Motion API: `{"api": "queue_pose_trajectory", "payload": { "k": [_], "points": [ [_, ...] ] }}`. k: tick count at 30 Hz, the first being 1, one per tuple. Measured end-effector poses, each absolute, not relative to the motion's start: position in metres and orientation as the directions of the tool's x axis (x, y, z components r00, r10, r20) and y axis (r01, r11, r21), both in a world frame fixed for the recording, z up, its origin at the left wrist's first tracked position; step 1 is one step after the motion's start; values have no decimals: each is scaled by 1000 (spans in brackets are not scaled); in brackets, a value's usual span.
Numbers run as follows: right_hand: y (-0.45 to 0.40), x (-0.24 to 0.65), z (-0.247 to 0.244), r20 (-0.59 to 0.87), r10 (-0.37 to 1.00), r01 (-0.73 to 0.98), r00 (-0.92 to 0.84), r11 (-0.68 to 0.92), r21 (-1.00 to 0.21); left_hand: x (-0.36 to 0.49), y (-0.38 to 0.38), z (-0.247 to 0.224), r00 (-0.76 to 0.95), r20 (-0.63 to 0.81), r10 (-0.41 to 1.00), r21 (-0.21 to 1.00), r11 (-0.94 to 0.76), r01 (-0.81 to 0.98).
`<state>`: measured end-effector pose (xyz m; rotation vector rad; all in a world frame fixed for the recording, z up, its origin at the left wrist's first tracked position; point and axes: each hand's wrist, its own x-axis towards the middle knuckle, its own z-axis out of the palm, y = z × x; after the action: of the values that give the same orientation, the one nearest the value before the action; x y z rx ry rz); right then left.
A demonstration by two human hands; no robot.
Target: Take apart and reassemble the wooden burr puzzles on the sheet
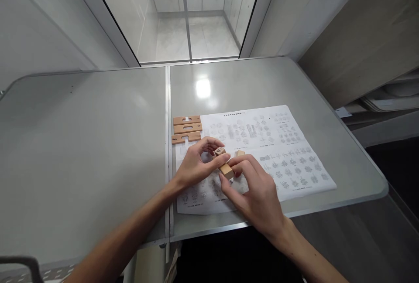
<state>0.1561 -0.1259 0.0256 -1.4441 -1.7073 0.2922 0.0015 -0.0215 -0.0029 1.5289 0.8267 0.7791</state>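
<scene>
L hand [198,162] pinches wooden blocks [226,170] at upper end, thumb over them; R hand [258,189] closed on lower end; blocks betw. both sets of fingertips, above printed sheet [294,161], approx. R hand's 10 o'clock; long axis approx. 11–5, plain end toward 5
</scene>
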Motion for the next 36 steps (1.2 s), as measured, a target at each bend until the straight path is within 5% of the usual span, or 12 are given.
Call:
{"api": "queue_pose_trajectory", "payload": {
  "k": [29,36],
  "points": [
    [-131,156,27,478,873,704,-95,398,-588,5,-26,6,418,-53,907,995,11,101],
    [-134,148,32,398,914,547,-80,374,-749,4,-24,4,407,-108,907,992,72,104]
  ]
}}
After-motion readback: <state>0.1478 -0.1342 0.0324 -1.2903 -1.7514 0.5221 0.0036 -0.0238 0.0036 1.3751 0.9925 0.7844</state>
